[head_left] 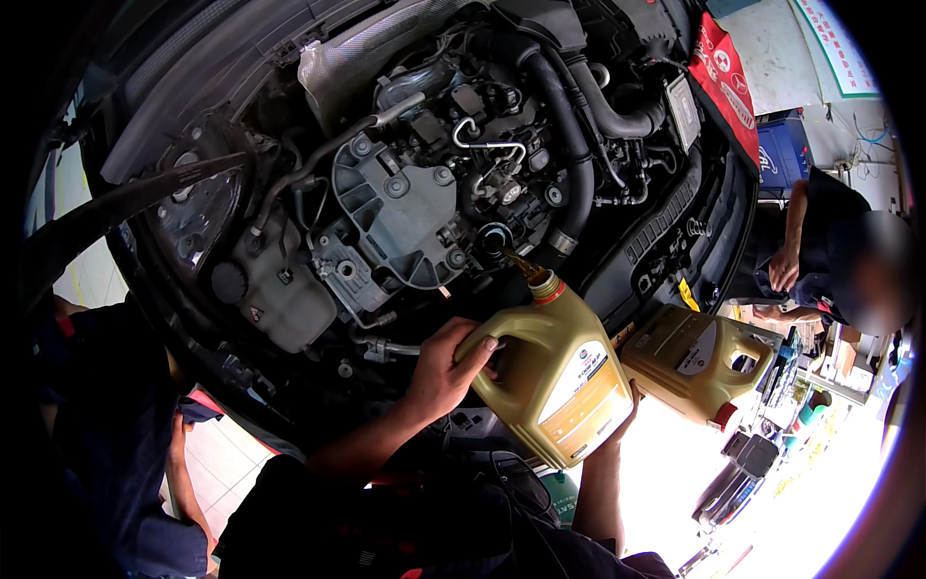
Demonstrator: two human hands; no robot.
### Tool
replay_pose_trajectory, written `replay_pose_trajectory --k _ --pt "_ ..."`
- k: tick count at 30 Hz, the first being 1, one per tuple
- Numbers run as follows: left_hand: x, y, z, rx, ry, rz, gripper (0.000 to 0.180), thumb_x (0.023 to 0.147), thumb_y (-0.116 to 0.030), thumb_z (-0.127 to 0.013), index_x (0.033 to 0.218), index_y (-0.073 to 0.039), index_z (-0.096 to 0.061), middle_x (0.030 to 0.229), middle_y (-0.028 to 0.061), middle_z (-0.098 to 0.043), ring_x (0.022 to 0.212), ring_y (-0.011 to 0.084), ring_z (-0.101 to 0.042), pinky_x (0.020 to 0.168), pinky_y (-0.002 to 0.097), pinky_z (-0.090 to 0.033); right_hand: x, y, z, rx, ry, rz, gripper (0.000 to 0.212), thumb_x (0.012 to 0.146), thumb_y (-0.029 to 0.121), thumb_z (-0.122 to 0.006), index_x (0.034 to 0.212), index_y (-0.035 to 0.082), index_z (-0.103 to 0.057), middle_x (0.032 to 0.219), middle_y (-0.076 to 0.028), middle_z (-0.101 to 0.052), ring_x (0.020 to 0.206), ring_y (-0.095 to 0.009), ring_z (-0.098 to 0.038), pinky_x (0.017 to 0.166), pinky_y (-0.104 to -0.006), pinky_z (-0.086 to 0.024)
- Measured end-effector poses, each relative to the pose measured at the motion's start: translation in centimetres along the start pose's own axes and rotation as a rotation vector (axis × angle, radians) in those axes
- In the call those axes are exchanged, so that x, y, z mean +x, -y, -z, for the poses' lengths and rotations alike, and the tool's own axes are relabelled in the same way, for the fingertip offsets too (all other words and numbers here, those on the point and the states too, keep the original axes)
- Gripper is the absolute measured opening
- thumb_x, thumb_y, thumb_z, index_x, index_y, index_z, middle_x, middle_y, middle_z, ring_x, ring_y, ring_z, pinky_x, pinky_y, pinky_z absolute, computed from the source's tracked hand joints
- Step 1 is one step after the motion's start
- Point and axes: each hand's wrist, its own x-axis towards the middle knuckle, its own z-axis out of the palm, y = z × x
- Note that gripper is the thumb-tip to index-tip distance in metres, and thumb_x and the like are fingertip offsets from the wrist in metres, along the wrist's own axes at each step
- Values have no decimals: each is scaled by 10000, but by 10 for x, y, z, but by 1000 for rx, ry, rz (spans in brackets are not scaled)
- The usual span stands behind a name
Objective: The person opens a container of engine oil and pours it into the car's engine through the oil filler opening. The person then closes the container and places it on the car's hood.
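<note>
A gold oil jug [526, 333] is tilted over the engine bay, its label facing up. My left hand [450, 370] is closed around the jug's handle. My right hand [625, 417] holds the lower right side near the base, its fingers mostly hidden behind the jug. From the uncapped red-ringed mouth [548, 288] a stream of amber oil [522, 262] runs toward the round filler opening [494, 238] of the engine [400, 217]. The mouth stays a little apart from that opening.
A second gold jug [675, 352] with a red cap lies at the bay's front edge. Black hoses [577, 164] and a pale fluid tank [289, 299] flank the engine. Co-workers stand at left [106, 405] and right [820, 251]. A red cover [723, 87] drapes the fender.
</note>
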Motion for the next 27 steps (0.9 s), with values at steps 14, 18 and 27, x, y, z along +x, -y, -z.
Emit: replay_pose_trajectory --k 14,18,27 --pt "1 7 3 3 4 -6 284 1079 -178 -644 1171 91 -640 1066 80 -595 776 160 -724 652 288 -624 2 0 0 -5 11 3 676 1069 558 -401 1414 21 -624 1343 -187 -706 1189 -347 -699 1029 -471 -562" --pt "1 7 3 8 4 -4 281 1079 -177 -645 1176 87 -641 1052 75 -595 769 156 -720 646 291 -624 -1 -1 -3 -5 -21 3 675 1068 556 -404 1418 19 -619 1357 -190 -697 1204 -348 -691 1037 -473 -558" --pt "2 10 3 33 12 -9 272 1081 -167 -639 1182 86 -641 1047 73 -602 773 159 -725 648 290 -627 1 1 4 -14 21 24 667 1074 539 -399 1406 4 -621 1319 -187 -715 1154 -337 -717 994 -460 -588"
